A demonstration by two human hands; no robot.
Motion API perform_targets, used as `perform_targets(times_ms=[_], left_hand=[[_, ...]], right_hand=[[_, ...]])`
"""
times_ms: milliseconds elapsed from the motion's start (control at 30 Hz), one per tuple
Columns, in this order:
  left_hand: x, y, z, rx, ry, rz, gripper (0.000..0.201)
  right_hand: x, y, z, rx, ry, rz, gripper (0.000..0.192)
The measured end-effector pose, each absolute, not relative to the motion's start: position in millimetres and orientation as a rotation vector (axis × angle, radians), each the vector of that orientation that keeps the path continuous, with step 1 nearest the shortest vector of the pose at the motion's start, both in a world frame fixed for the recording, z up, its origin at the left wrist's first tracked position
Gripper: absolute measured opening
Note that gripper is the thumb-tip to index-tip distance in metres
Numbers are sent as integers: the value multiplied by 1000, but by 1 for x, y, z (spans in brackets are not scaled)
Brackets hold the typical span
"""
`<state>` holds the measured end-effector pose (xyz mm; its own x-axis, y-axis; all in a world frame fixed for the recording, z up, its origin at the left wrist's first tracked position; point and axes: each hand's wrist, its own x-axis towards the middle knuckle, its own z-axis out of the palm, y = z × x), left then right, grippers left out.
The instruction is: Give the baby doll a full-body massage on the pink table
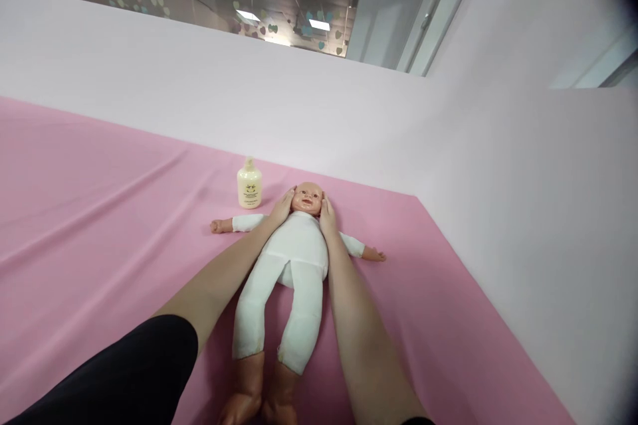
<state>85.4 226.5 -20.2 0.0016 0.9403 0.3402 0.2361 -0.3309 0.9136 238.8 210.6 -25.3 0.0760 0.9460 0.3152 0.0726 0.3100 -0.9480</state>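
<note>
A baby doll [294, 259] in a white bodysuit lies on its back on the pink cloth [100, 212], arms spread, feet toward me. My left hand [282, 208] rests flat against the left side of the doll's head. My right hand [327, 216] presses against the other side of the head, by the shoulder. Both hands cup the head between them, fingers extended. A cream-coloured pump bottle [249, 184] stands upright just left of the head, a little beyond my left hand.
White partition walls [523, 212] close the pink surface at the back and on the right. Glass panels with paper hearts show above the back wall. The cloth has long folds at the left.
</note>
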Motion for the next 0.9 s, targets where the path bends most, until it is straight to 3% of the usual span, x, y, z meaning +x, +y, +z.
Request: perform_targets(times_ms=[333,467,600,733,900], left_hand=[[81,223,-19,1690,1304,1499,44],[76,212,-22,1977,1311,1324,57],[67,199,-25,2092,1427,1035,83],[62,190,-25,2202,1610,798,79],[63,189,-23,2261,1660,777,73]], right_hand=[[239,201,-16,-1171,-1269,848,53],[237,196,-15,-1191,-1365,829,68],[236,191,-15,-1271,-1441,776,83],[236,189,-16,-1213,-1511,708,76],[240,184,-18,-1080,-1657,592,63]])
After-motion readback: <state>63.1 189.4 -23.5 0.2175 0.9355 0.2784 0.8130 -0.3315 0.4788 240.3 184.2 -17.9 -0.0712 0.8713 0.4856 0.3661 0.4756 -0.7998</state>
